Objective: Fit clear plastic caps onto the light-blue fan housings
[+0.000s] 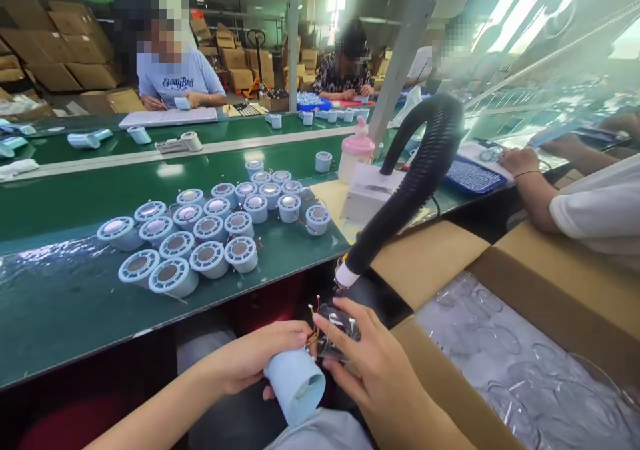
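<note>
My left hand is wrapped around a light blue cylindrical plastic housing, tilted with one end toward me. Thin wires with small connectors rise by its far end, near my left thumb. Close beside it, my right hand has its fingers curled around a clear plastic cup. The cup and the housing's wired end are almost together; whether they touch cannot be told. Just beyond my right fingertips is the white tip of a black corrugated hose.
Several light blue round units with wires stand on the green bench. A white box and a pink-lidded jar are behind the hose. An open carton of clear plastic parts lies right. Co-workers sit opposite and at right.
</note>
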The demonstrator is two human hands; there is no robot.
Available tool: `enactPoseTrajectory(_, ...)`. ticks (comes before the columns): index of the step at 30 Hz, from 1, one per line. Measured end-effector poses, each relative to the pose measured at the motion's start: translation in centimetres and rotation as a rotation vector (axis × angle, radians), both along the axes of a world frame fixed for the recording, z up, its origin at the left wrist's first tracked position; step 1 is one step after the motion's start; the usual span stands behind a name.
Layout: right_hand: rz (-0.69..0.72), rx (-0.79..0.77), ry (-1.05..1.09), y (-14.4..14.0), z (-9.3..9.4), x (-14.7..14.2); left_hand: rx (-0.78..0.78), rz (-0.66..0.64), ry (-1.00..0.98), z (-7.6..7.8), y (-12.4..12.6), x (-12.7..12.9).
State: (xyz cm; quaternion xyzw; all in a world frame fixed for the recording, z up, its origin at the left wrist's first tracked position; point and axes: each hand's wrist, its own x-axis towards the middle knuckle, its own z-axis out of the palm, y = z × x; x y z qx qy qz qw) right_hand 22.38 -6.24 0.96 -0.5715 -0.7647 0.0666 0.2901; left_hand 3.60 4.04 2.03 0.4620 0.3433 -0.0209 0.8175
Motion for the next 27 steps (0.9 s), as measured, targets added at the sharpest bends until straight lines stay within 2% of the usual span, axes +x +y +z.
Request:
enactPoseTrajectory(3,-0.006,0.009,-0.069,0.3,-0.2,-0.6,0.284,-0.118,0.132,0.6,-0.2,-0.1)
enactPoseTrajectory(5,0.003,-0.047,-0.077,0.2,-0.5,-0.6,0.501,-0.168,0.135,1.1,-0.1,-0.2)
enactPoseTrajectory(8,0.036,-0.243,0.05,-0.2,-0.5,-0.7,0.812,-0.174,0.087,1.8,-0.6,-0.3)
enactPoseTrajectory(10,0.045,-0.396,0.231,-0.3,-0.1,-0.6,0.902,-0.123,0.096,1.8,-1.2,-0.4)
enactPoseTrajectory(12,0.011,-0.497,0.402,-0.3,0.5,-0.5,0.914,-0.043,0.084,1.4,-1.6,-0.5)
enactPoseTrajectory(16,-0.062,-0.554,0.641,0.0,1.4,-0.3,0.897,0.088,-0.027,-0.6,-1.8,-0.7)
enactPoseTrajectory(19,-0.125,-0.576,0.826,0.3,1.5,-0.3,0.912,0.095,-0.075,-2.0,-1.6,-0.8)
enactPoseTrajectory(22,-0.195,-0.563,0.947,0.6,1.3,-0.1,0.907,0.061,-0.091,-2.6,-1.6,-0.9)
enactPoseTrajectory(24,-0.216,-0.562,1.017,0.9,1.1,0.3,0.786,0.041,-0.124,-2.6,-1.7,-0.9)
enactPoseTrajectory(27,-0.164,-0.582,1.11,1.0,0.6,0.9,0.491,0.069,-0.169,-2.3,-2.1,-0.8)
